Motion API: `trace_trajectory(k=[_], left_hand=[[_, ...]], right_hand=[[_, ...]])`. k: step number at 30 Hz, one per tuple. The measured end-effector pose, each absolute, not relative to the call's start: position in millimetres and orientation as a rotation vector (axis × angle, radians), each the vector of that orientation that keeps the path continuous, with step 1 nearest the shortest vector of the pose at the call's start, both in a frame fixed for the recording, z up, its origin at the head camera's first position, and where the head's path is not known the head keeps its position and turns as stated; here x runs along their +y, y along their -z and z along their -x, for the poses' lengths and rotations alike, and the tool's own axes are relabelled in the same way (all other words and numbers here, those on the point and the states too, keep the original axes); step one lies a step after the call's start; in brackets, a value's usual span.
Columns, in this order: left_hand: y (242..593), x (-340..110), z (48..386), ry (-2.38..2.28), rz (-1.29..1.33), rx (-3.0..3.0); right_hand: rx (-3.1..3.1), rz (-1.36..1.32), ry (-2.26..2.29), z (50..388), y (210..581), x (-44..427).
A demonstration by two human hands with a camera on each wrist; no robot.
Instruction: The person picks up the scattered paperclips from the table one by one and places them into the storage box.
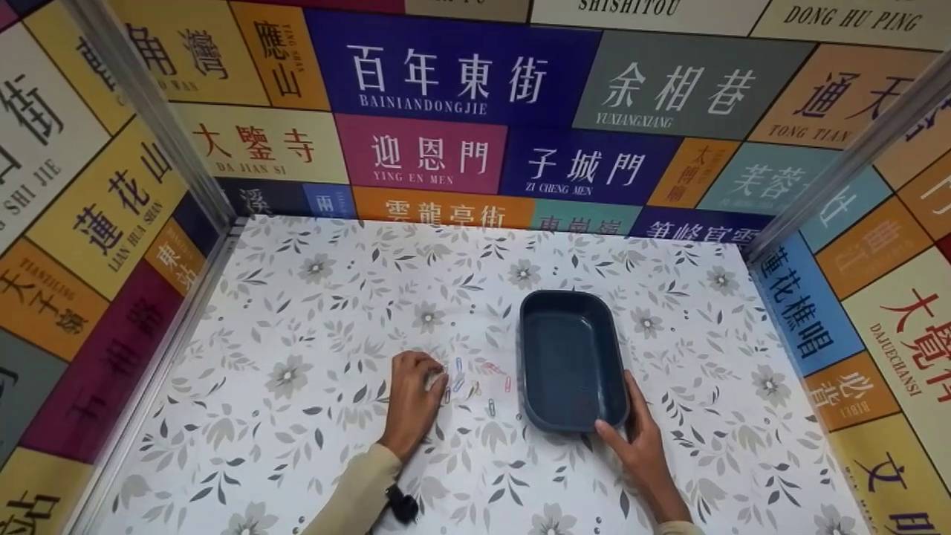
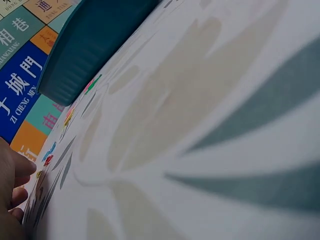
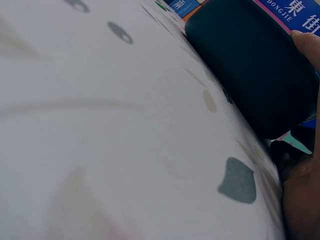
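Beige sleeve cloth (image 1: 355, 487) leads up to the left hand (image 1: 411, 405), which rests on the floral tabletop (image 1: 223, 357) with its fingers bent beside a scatter of small paper clips; whether a clip is pinched between thumb and fingertips, I cannot tell. Just right of those fingers lie a blue paper clip (image 1: 458, 364), a yellowish paper clip (image 1: 475, 388) and, a little nearer the person, a green paper clip (image 1: 491, 408). Farther right, a pink paper clip (image 1: 507, 384) lies just beside the dark blue container (image 1: 568, 349), which stands upright on the surface, its opening facing up. At its near right corner the right hand (image 1: 645, 446) grips it, thumb over the rim and fingers along the outer side. Such thin, flat clips could slide away under a clumsy fingertip, or two could come up together, lying so close. Should the right hand push the container leftward, its wall could shove the pink clip or ride over it; pressing hard on that corner could tip it.
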State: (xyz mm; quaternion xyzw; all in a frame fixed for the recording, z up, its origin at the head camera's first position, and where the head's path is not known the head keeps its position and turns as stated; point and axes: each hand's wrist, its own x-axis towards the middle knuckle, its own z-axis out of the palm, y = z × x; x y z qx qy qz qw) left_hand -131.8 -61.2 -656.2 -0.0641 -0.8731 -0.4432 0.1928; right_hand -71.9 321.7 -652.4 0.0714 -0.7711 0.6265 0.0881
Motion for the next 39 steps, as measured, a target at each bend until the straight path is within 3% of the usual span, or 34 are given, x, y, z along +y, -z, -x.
trace_trajectory(k=[39], left_hand=[[658.5, -58.3, 134.0, 1.015, 0.237, -2.417]], right_hand=[[-2.276, -0.192, -1.893, 72.0, 650.7, 320.6]])
